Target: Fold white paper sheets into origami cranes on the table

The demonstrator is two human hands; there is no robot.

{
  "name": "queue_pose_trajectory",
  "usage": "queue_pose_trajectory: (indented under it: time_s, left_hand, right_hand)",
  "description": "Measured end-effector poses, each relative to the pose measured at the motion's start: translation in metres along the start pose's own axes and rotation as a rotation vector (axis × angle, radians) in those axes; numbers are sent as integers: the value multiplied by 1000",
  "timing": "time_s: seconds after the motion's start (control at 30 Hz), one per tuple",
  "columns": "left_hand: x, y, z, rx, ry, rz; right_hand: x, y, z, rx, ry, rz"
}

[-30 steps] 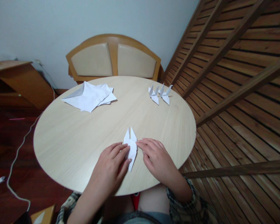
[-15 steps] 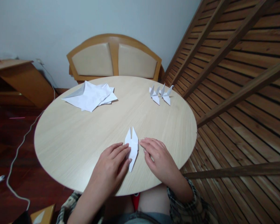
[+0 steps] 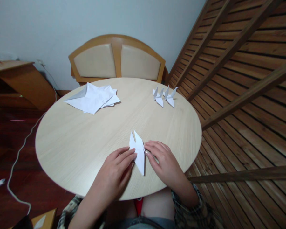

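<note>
A white folded paper (image 3: 139,154) lies near the front of the round table, long and pointed, with two slit points at its far end and one at its near end. My left hand (image 3: 118,167) grips its left side, index and middle fingertips on top and the thumb partly hidden beneath the hand. At the right edge, my right hand (image 3: 162,162) pinches a small side flap between thumb and fingers. Two white paper cranes (image 3: 159,98) stand at the back right of the table.
A loose stack of white paper sheets (image 3: 92,98) rests at the table's back left. Behind the round table (image 3: 69,143) is a padded wooden headboard (image 3: 118,57). Slatted wood panelling (image 3: 248,79) rises on the right. A white cable (image 3: 14,165) runs along the floor at left.
The folded paper has turned slightly, its near point swinging right. My left thumb has drawn back from its top, and my right fingertips have come onto its right edge.
</note>
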State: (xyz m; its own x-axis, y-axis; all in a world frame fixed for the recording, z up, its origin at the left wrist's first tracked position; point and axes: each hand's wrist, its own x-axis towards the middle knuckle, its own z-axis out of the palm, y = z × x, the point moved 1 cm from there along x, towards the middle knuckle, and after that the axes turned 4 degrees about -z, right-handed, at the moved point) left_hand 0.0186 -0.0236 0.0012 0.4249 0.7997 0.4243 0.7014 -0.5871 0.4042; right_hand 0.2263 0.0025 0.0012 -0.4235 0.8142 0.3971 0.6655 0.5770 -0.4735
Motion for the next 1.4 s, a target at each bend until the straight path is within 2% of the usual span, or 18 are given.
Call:
queue_pose_trajectory:
  time_s: [0.37,0.57,0.73,0.87,1.1,1.27,1.4]
  left_hand:
    - [-2,3,-4,-46,-61,63]
    - [-2,6,-8,-95,-38,73]
    - [-2,9,-13,-81,17,-5]
    - [-3,7,-9,-27,47,-60]
    - [-2,4,-5,-62,-67,34]
    - [0,7,-9,-77,-57,30]
    - [2,12,-20,-95,-68,17]
  right_hand:
    - [2,4,1,118,64,67]
    - [2,6,1,175,57,96]
    - [2,5,-1,236,80,68]
    - [1,4,-2,251,75,55]
    - [2,5,-2,278,60,50]
    - [3,3,-2,362,60,133]
    - [7,1,-8,511,-2,195]
